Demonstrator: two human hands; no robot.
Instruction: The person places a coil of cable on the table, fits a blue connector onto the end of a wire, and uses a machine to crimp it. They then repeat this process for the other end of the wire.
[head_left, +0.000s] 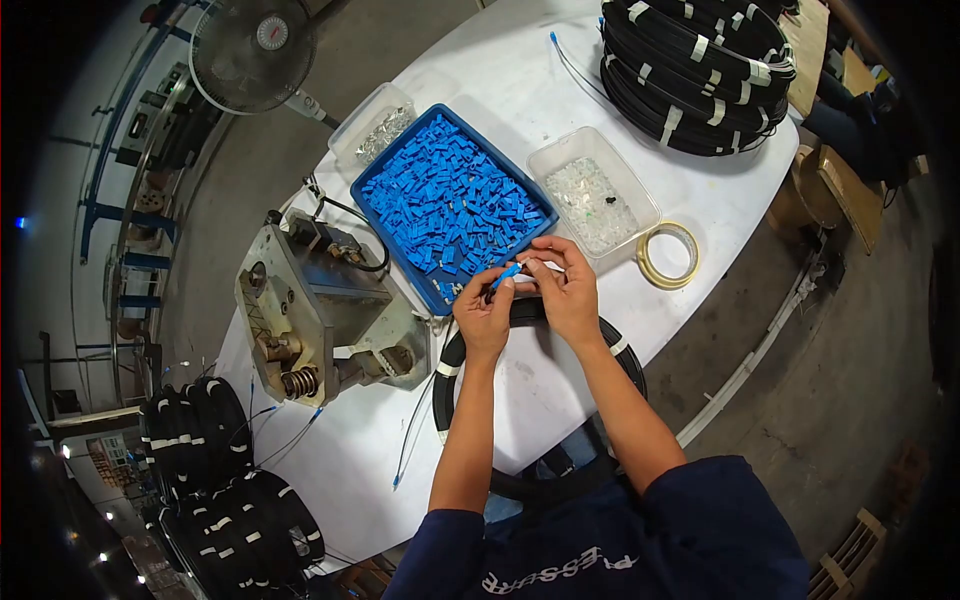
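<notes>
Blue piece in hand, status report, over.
Left hand pinching blue piece. Right hand fingertips at its far end, exact hold unclear. Blue tray close ahead; no obstruction seen.

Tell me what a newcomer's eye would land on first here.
Probably the bright blue pieces heaped in the blue tray, near the middle of the view. Next, the stack of black coils with white bands, at upper right on the white table. Then the left hand and right hand, meeting at a small blue connector by the tray's near edge.

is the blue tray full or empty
Well filled: blue pieces cover most of the blue tray, thinning toward its near end.
</notes>
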